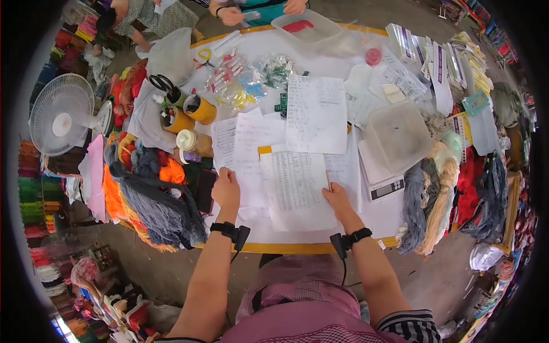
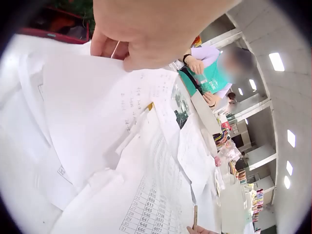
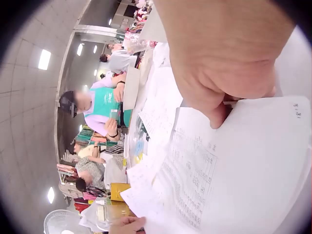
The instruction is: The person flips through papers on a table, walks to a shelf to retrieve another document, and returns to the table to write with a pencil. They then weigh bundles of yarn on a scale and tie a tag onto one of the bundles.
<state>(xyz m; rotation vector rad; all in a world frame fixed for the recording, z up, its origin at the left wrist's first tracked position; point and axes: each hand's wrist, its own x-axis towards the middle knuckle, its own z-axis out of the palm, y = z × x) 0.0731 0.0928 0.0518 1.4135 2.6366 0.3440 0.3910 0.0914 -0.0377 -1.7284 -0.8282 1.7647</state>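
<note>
My left hand (image 1: 227,191) is at the left side of the spread papers. Its thumb and fingers pinch the edge of a handwritten sheet (image 2: 107,92). My right hand (image 1: 338,201) holds a thin brown pencil (image 1: 329,180) at the right edge of a sheet printed with a number table (image 1: 297,188). In the right wrist view, the thumb lies right at that sheet's edge. A handwritten page (image 1: 316,111) overlaps the top of the printed sheet. More written sheets (image 1: 257,137) lie to the left, partly under the others.
A kitchen scale (image 1: 382,191) carries a clear plastic tub (image 1: 397,137) on the right. Yarn hanks (image 1: 154,200) crowd the left edge, beside a jar (image 1: 194,143) and yellow cans (image 1: 200,108). Bagged small items (image 1: 234,80) lie farther back. Across the table, a person in teal (image 3: 105,102) works.
</note>
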